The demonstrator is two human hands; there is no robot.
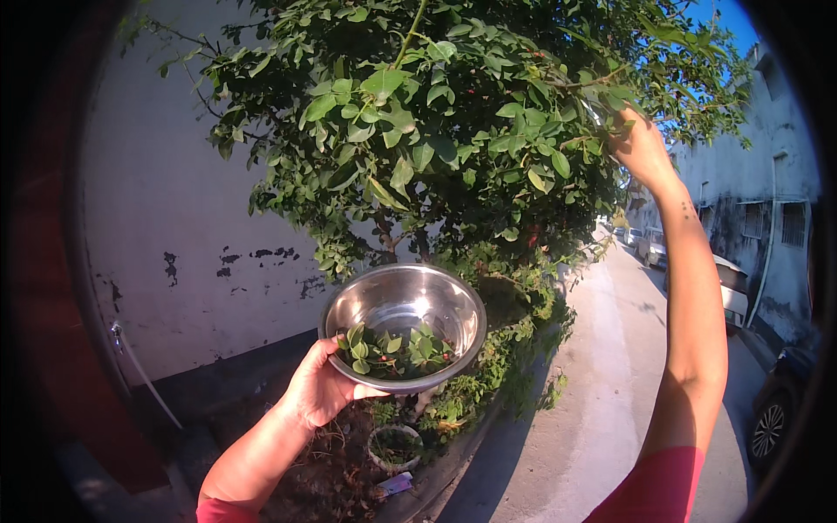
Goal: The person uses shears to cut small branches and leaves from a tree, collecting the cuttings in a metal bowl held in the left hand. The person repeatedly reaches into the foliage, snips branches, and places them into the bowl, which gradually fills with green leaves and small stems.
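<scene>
My left hand (327, 386) grips the near left rim of a stainless steel bowl (409, 287), thumb over the edge and fingers underneath. Cut green leaf sprigs (392, 350) with a few small red berries lie in the tilted bowl's near side. My right hand (637, 147) is raised into the right side of a leafy shrub (418, 144). Its fingers are partly covered by leaves. A shiny metal tool (593, 112), perhaps scissors, shows at the fingers; most of it is hidden.
A wall with peeling paint (209, 216) stands behind the shrub. At the left are a tap (118, 330) and a pale hose (150, 379). Below the bowl sits a round planter (395, 448). Parked cars (775, 418) line the paved lane (595, 386) at right.
</scene>
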